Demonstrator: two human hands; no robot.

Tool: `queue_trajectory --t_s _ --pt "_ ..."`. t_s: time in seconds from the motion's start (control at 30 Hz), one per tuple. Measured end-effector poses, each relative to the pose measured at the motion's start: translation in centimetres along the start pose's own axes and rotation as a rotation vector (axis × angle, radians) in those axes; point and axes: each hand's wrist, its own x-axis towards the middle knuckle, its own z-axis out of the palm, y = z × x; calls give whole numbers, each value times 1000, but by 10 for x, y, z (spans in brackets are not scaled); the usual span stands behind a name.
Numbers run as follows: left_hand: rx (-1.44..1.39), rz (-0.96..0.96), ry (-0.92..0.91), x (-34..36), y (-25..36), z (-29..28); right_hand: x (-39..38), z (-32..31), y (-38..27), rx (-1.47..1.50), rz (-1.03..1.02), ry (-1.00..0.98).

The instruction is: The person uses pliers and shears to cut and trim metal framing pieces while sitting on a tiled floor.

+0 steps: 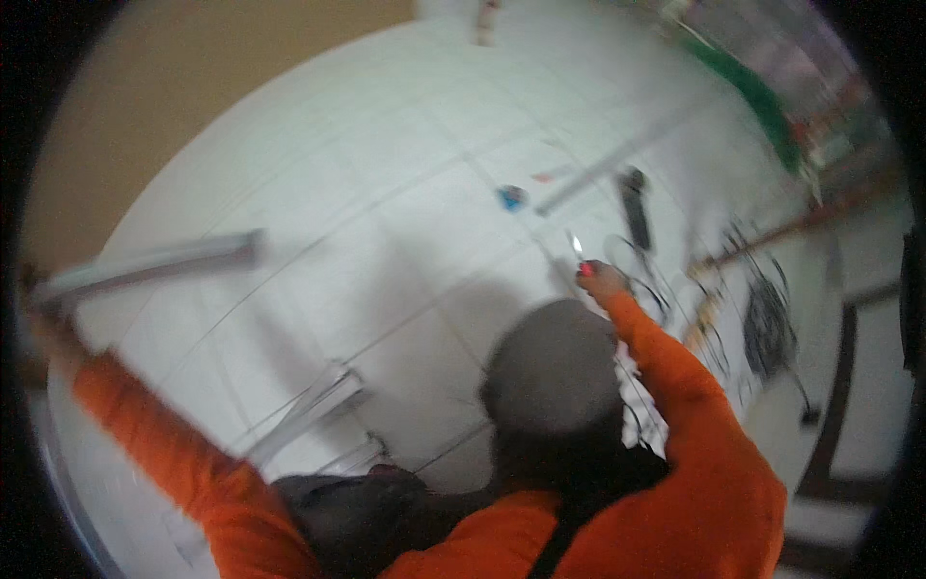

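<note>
At the far left, my blurred left hand (50,323) is closed around the outer end of a long grey-white strip (159,265), which looks like a length of channel. The strip is held up over the pale floor, its other end pointing right. My right hand (604,280) is closed on a small red-handled tool (585,268). Its short, bright, pointed tip sticks up and away from the fingers; the exact kind is too blurred to tell. Below my right hand rises my bent knee (552,372) in dark grey trousers. White crumpled material (640,410) shows between knee and right forearm.
On the tiled floor (405,183) lie a small blue round object (512,198), another long strip (617,164) and a dark elongated object (636,217). Coiled dark cable (769,323) lies to the right. Shorter channel-like pieces (313,410) lie near my left knee. A green object (752,87) is far right.
</note>
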Motion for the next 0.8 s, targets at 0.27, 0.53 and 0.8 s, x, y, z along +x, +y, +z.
queue_trajectory --t_s 0.27,0.53,0.8 --pt "-561 -425 47 -1 -24 23 -100 -66 -292 412 -780 -437" --pt "-675 -632 53 -6 -29 12 -231 -43 -440 751 -1121 -885" --pt "-840 -767 88 -1 -32 14 -256 -40 -454 854 -1128 -1011"
